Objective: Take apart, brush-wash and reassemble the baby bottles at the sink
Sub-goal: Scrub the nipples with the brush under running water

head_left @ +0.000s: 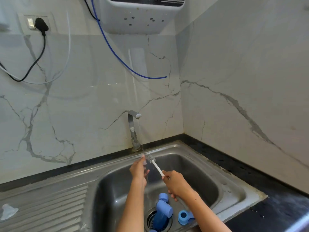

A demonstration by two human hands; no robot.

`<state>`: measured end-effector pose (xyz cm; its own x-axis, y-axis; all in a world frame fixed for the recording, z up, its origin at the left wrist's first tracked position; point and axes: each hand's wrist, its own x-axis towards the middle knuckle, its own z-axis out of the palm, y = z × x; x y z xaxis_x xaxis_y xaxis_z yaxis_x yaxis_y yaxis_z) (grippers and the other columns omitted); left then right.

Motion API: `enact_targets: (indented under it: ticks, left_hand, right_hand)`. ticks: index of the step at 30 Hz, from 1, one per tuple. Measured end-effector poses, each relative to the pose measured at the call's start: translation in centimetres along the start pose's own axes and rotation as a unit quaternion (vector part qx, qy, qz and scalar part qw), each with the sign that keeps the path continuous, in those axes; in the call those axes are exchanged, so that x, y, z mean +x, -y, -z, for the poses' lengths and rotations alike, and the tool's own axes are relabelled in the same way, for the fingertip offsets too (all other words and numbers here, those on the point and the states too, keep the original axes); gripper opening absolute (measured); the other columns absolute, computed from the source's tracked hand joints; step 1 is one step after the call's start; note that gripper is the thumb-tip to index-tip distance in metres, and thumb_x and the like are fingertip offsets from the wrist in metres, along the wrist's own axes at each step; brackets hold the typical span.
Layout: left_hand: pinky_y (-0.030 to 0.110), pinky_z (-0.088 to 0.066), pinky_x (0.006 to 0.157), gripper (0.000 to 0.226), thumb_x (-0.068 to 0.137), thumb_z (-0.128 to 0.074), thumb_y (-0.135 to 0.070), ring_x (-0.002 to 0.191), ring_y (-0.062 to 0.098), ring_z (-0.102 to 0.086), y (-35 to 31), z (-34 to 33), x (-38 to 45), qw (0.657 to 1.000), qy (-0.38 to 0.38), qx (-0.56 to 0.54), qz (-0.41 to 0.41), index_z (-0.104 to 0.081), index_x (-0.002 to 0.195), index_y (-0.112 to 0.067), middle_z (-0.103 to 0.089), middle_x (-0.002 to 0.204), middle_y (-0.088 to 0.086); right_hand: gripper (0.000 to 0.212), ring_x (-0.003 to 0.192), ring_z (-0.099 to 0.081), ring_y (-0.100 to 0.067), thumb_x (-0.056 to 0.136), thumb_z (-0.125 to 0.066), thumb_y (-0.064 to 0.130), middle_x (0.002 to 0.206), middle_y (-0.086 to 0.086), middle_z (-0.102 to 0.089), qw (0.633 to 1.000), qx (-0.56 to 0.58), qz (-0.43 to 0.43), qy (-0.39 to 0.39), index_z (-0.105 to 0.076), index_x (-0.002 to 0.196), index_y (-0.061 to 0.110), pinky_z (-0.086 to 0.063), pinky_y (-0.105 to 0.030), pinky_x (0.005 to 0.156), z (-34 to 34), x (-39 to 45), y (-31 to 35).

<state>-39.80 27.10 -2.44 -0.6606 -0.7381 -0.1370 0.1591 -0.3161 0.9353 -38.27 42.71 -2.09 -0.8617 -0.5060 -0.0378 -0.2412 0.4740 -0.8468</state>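
Blue bottle parts [164,208] lie in the sink [234,195], near the hands. A small clear piece, too blurred to name, is pinched by the left hand [138,169] under the running water; a thin white brush [154,164] is gripped by the right hand [176,183].

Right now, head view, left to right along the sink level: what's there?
Clear teat on the drainboard → left hand → small brush → right hand → black counter.

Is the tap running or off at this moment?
Running. A thin stream falls from the tap spout onto the left hand, beside the small brush the right hand holds.
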Motion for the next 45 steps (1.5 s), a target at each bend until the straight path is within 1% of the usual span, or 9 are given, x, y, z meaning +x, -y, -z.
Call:
enact_targets:
  ticks: [9,12,17,22,26,30,34,38,45]
  left_hand:
    - [0.025,-0.053,0.063,0.007,0.092,-0.062,-0.018,0.075,0.016,-0.063,-3.6,8.4,-5.0,0.974,0.095,0.184,-0.093,-0.059,0.089,-0.012,-0.068,0.087,0.007]
    - [0.025,-0.05,0.066,0.01,0.086,-0.068,-0.012,0.084,0.019,-0.066,-4.2,11.1,-5.4,0.966,0.066,0.218,-0.122,-0.06,0.081,-0.015,-0.068,0.091,0.008]
    - [0.019,-0.047,0.064,0.009,0.075,-0.077,-0.005,0.07,0.011,-0.062,-3.8,13.2,-6.3,0.943,0.031,0.264,-0.198,-0.069,0.078,-0.007,-0.068,0.075,0.002]
    - [0.016,-0.051,0.064,0.018,0.072,-0.075,0.007,0.078,0.018,-0.064,-3.3,14.2,-6.2,0.94,0.042,0.277,-0.196,-0.071,0.086,-0.004,-0.067,0.078,0.006]
    - [0.006,-0.047,0.056,0.046,0.071,-0.076,0.009,0.071,0.013,-0.062,-4.1,14.2,-6.5,0.942,0.037,0.263,-0.203,-0.061,0.111,-0.008,-0.067,0.083,0.01]
    - [0.023,-0.054,0.073,0.051,0.067,-0.079,0.008,0.071,0.014,-0.065,-4.1,14.3,-5.9,0.931,0.079,0.286,-0.211,-0.06,0.112,-0.008,-0.068,0.076,0.005]
    - [0.022,-0.055,0.068,0.058,0.065,-0.077,0.014,0.059,0.003,-0.062,-3.0,14.5,-6.1,0.895,0.128,0.374,-0.205,-0.059,0.116,-0.007,-0.064,0.067,0.0]
    - [0.035,-0.06,0.071,0.061,0.066,-0.073,0.015,0.064,0.016,-0.065,-2.6,14.9,-6.4,0.854,0.163,0.454,-0.195,-0.06,0.12,-0.011,-0.064,0.062,-0.001]
    - [0.015,-0.051,0.066,0.048,0.07,-0.079,0.001,0.057,-0.004,-0.06,-5.7,15.2,-6.7,0.863,0.098,0.44,-0.23,-0.061,0.111,-0.015,-0.064,0.065,-0.007]
  right_hand:
    - [0.04,0.038,-0.04,-0.008,0.102,-0.04,0.019,0.063,-0.005,-0.049,0.999,-0.007,-0.001,0.052,-0.045,0.142,0.017,-0.038,-0.02,0.037,-0.7,-2.2,2.1]
    - [0.039,0.033,-0.04,-0.008,0.101,-0.04,0.017,0.058,-0.005,-0.049,0.997,-0.01,-0.011,0.075,-0.049,0.139,0.015,-0.039,-0.021,0.037,-2.3,-2.8,3.5]
    - [0.033,0.035,-0.042,-0.013,0.1,-0.039,0.012,0.055,-0.008,-0.048,0.996,0.005,-0.038,0.086,-0.055,0.128,0.003,-0.04,-0.022,0.039,-6.1,-2.9,6.0]
    - [0.034,0.043,-0.047,-0.019,0.1,-0.038,0.013,0.054,-0.008,-0.053,0.995,0.002,-0.045,0.093,-0.054,0.129,0.005,-0.044,-0.029,0.048,-8.3,-2.9,5.2]
    - [0.034,0.044,-0.046,-0.017,0.102,-0.037,0.015,0.056,-0.008,-0.052,0.995,-0.007,-0.05,0.083,-0.053,0.131,0.007,-0.044,-0.027,0.044,-7.7,-3.0,4.1]
    - [0.033,0.042,-0.045,-0.016,0.102,-0.037,0.015,0.056,-0.008,-0.05,0.996,-0.009,-0.045,0.083,-0.052,0.131,0.008,-0.042,-0.023,0.039,-8.0,-3.2,4.0]
    - [0.035,0.043,-0.045,-0.016,0.101,-0.035,0.013,0.057,-0.008,-0.051,0.993,-0.026,-0.041,0.104,-0.051,0.132,0.008,-0.041,-0.022,0.04,-8.3,-3.3,4.0]
    - [0.04,0.042,-0.045,-0.015,0.102,-0.037,0.011,0.058,-0.009,-0.051,0.992,-0.031,-0.057,0.11,-0.044,0.14,0.008,-0.041,-0.023,0.037,-8.4,-3.4,4.1]
    - [0.032,0.043,-0.046,-0.018,0.101,-0.038,0.015,0.055,-0.009,-0.051,0.993,0.06,-0.056,0.086,-0.054,0.128,0.008,-0.043,-0.027,0.044,-8.6,-4.0,5.4]
